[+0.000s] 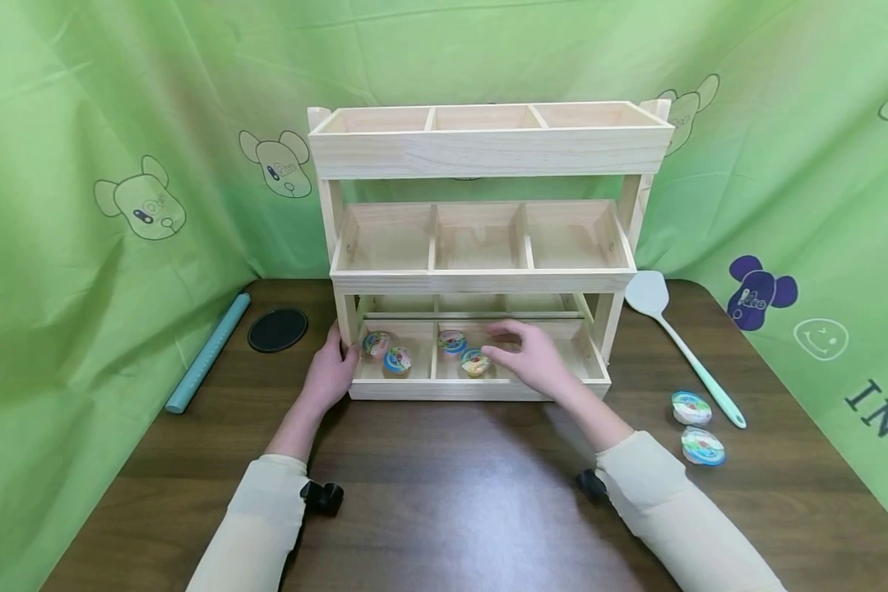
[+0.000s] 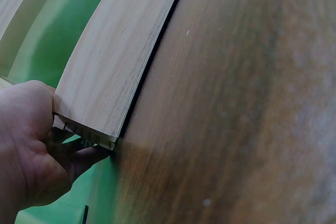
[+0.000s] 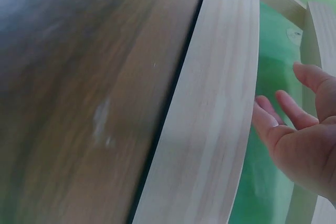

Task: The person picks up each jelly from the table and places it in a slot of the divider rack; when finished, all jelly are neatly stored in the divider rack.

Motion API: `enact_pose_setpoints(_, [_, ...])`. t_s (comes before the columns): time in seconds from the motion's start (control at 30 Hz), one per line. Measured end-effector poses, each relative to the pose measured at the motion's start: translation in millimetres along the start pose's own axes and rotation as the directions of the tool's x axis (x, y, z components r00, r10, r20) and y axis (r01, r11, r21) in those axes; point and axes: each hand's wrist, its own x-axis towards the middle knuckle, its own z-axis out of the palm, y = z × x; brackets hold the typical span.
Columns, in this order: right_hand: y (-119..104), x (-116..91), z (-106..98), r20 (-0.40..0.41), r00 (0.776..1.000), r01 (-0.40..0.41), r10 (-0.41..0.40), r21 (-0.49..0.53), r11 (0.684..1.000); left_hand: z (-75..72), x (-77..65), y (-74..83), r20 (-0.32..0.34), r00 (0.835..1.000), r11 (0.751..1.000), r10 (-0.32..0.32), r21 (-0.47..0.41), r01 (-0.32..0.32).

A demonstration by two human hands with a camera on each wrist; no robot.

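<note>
A pale wooden three-tier rack (image 1: 492, 154) stands on the table. My left hand (image 1: 330, 370) grips the left end of its bottom tier (image 2: 113, 51), thumb near the front corner and fingers around the side. Over the bottom tier's middle compartment is my right hand (image 1: 533, 358), its fingers loosely bent and apart with nothing between them, as the right wrist view also shows. Just left of those fingertips lies a small lidded cup (image 1: 475, 363), with another cup (image 1: 452, 342) behind it. The left compartment holds two similar cups, one at the back (image 1: 376, 344) and one in front (image 1: 397, 360).
Two more lidded cups, one behind (image 1: 691, 409) and one nearer (image 1: 703, 446), sit on the table at right beside a pale spatula (image 1: 699, 370). At left lie a black round disc (image 1: 277, 330) and a light-blue rod (image 1: 209, 353). Green printed cloth (image 1: 192, 82) surrounds the table.
</note>
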Motion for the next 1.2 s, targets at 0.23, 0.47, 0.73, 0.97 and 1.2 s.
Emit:
enact_pose_setpoints(0.23, [3.9,-17.1,-17.6,-0.071,0.997,0.011,-0.014,-0.048,0.999,-0.2,0.6,-1.5,0.002,1.000,1.000,-0.001,0.006,0.001])
enact_pose_setpoints(0.47, [10.9,-35.3,-38.5,-0.120,0.993,-0.025,0.018,-0.063,0.998,-1.2,1.1,-1.7,0.004,1.000,1.000,-0.003,0.006,0.003])
enact_pose_setpoints(0.73, [19.8,-52.9,-59.5,-0.139,0.989,-0.061,0.048,-0.089,0.994,-1.1,1.5,-2.5,0.009,1.000,1.000,-0.001,0.007,0.001])
enact_pose_setpoints(0.97, [25.6,-67.7,-77.1,-0.168,0.983,-0.100,0.075,-0.142,0.985,-1.2,1.3,-1.3,0.006,1.000,1.000,0.003,0.011,-0.003])
enact_pose_setpoints(1.2, [33.3,-83.7,-95.6,-0.198,0.975,-0.138,0.102,-0.175,0.975,-2.2,-0.2,1.0,0.012,1.000,1.000,-0.006,0.013,0.006])
